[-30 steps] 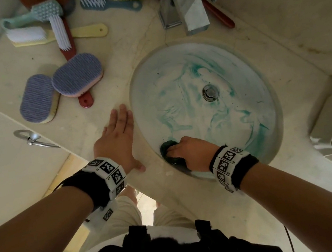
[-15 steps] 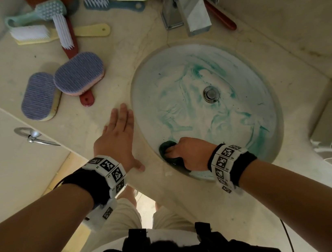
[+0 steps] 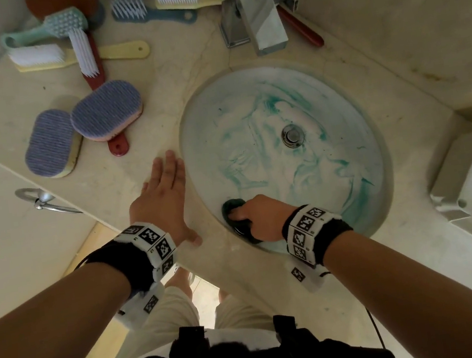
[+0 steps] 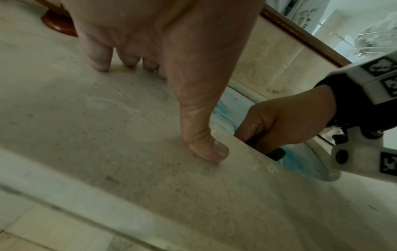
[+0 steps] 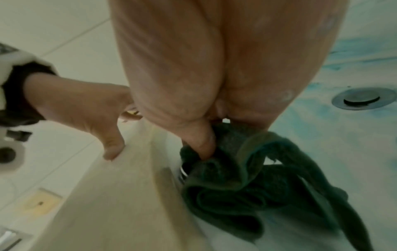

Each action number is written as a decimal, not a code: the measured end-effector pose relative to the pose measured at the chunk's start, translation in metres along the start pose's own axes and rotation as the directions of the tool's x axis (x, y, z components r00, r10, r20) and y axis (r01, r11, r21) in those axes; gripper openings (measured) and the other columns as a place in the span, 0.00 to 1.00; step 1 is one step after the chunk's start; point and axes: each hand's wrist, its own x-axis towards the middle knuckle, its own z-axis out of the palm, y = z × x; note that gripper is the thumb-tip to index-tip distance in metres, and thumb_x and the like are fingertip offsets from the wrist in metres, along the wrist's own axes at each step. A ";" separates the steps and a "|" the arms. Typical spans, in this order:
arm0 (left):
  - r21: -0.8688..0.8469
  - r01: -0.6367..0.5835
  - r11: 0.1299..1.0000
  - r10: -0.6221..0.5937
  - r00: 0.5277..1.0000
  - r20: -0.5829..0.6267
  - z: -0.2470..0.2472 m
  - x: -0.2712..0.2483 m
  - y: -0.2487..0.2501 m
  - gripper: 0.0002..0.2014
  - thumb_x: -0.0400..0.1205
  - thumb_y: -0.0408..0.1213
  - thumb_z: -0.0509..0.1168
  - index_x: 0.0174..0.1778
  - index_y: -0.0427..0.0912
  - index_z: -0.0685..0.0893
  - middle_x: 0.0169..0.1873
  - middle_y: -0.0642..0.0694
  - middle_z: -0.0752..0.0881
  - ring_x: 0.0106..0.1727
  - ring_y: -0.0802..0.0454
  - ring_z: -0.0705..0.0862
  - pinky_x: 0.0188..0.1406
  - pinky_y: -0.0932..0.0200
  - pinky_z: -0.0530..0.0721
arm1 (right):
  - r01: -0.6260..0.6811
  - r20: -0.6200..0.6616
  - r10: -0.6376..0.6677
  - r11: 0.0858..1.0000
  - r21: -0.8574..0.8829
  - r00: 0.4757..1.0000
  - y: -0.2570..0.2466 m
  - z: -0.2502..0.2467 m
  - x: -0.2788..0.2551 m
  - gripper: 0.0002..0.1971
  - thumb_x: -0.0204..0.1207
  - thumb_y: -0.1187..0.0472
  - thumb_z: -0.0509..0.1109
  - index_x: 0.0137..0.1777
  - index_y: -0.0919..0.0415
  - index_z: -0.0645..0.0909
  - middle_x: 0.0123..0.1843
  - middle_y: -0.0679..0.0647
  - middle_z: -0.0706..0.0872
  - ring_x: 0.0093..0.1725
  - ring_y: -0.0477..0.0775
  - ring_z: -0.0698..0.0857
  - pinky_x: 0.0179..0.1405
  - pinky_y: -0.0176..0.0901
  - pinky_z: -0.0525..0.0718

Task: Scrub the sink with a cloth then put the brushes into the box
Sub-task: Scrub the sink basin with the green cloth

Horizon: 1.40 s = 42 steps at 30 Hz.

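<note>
The right hand [image 3: 259, 216] grips the green cloth [image 3: 233, 209], which stays at the sink's [image 3: 351, 120] seven o'clock wall; little has shifted. The left hand [image 3: 162, 201] remains flat on the counter [image 3: 197, 63]. Teal streaks persist, so scrubbing continues; brushes [image 3: 107, 115] wait at eleven o'clock.

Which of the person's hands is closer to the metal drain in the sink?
Right. The right hand is inside the sink by its near wall, below the drain; the left hand lies flat on the counter outside the rim.
</note>
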 end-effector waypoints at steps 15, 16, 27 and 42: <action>0.009 -0.002 1.000 0.002 1.000 -0.003 -0.003 0.000 -0.002 0.77 0.56 0.62 0.81 0.81 0.42 0.27 0.79 0.47 0.24 0.82 0.47 0.29 0.83 0.47 0.47 | -0.073 0.058 0.070 0.997 0.040 0.996 0.014 0.001 -0.034 0.25 0.80 0.69 0.60 0.75 0.51 0.79 0.72 0.60 0.81 0.69 0.63 0.78 0.69 0.43 0.73; 0.013 -0.003 1.000 0.003 1.000 -0.004 -0.003 0.000 -0.001 0.77 0.55 0.63 0.81 0.81 0.42 0.27 0.79 0.47 0.24 0.82 0.47 0.29 0.83 0.47 0.48 | -0.057 0.058 0.054 0.997 0.046 0.997 0.013 0.002 -0.038 0.24 0.80 0.69 0.60 0.74 0.51 0.79 0.70 0.60 0.82 0.68 0.63 0.79 0.66 0.41 0.73; 0.014 0.007 1.000 -0.007 1.000 -0.020 -0.002 -0.001 0.001 0.76 0.55 0.62 0.81 0.82 0.43 0.30 0.80 0.48 0.25 0.83 0.49 0.31 0.83 0.47 0.52 | -0.061 0.044 0.059 0.997 0.037 0.997 0.012 0.009 -0.042 0.24 0.82 0.67 0.58 0.76 0.49 0.77 0.68 0.61 0.81 0.66 0.63 0.79 0.62 0.43 0.75; 0.022 0.003 1.000 -0.003 1.000 0.001 -0.006 0.000 0.003 0.76 0.56 0.64 0.80 0.82 0.42 0.29 0.80 0.46 0.24 0.83 0.47 0.31 0.83 0.46 0.51 | -0.048 0.039 0.046 0.996 0.075 0.998 0.012 0.011 -0.045 0.25 0.81 0.69 0.59 0.74 0.48 0.79 0.67 0.59 0.83 0.65 0.62 0.80 0.60 0.38 0.75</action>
